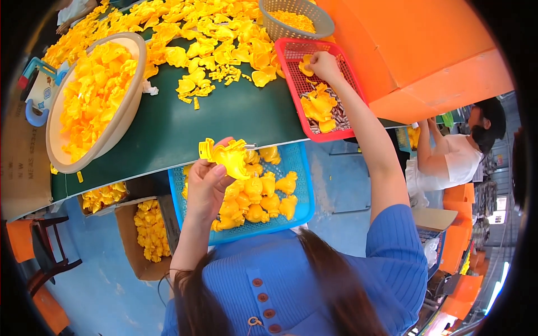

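My left hand [207, 187] is closed on a yellow plastic shell piece [232, 158], held up over the table's near edge with its hollow side showing. A small silvery metal cylinder [250, 146] shows at the shell's right end. My right arm reaches to the far right, where my right hand [326, 67] is closed, fingertips down, over a red basket [292, 92]. What those fingers pinch is hidden. Beside them lies a yellow shell piece [306, 65]. More yellow shells [319, 105] rest in that basket on several small metal cylinders [339, 119].
Below the table edge, a blue basket [305, 185] holds several rounded yellow parts. Yellow pieces heap across the green table [224, 112]. A beige basin [140, 67] stands left, a grey basket [325, 25] far right. Orange boxes [414, 45] flank the right; a person [448, 143] works beyond.
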A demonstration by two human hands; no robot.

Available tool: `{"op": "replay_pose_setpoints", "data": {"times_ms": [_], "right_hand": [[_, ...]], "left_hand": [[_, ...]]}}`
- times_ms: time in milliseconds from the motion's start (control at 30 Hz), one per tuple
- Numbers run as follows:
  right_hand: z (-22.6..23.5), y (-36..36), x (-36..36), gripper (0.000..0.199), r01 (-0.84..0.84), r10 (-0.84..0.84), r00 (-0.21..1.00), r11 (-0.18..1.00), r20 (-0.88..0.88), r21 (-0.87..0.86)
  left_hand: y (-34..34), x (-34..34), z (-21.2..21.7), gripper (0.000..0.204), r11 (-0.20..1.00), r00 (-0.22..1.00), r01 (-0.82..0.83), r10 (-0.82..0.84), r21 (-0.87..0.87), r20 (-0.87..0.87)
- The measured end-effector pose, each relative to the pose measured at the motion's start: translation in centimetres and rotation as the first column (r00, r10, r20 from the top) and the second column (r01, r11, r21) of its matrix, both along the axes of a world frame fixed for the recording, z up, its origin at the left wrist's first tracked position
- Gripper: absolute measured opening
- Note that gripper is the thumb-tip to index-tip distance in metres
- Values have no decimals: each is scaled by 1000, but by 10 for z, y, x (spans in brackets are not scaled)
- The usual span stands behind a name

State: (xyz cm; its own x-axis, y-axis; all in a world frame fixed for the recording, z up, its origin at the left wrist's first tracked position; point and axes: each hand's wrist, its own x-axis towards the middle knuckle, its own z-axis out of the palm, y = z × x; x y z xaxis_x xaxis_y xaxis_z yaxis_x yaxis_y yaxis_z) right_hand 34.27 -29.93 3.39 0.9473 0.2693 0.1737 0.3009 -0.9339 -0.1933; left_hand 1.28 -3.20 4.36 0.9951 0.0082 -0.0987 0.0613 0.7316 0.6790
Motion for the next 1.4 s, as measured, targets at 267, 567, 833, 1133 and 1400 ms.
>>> {"op": "replay_pose_setpoints", "data": {"times_ms": [267,567,833,1133,1400], "right_hand": [[10,6,-4,25,-31,14,979,996,203,85],[21,-8,-6,16,39,-96,988,915,121,402],[85,99,-153,14,-192,420,905,545,-68,816],[91,150,-237,20,-752,638,656,507,403,421],[87,157,-240,18,-857,683,499,481,534,186]], "left_hand": [[16,-10,-4,45,999,999,-53,53,6,0],[21,-11,-4,45,998,999,-49,49,-27,12],[17,-10,-8,46,995,996,-82,81,-62,-24],[13,-9,8,37,989,1000,-24,26,-144,13],[15,-11,6,31,989,999,-46,46,-141,-7]]}}
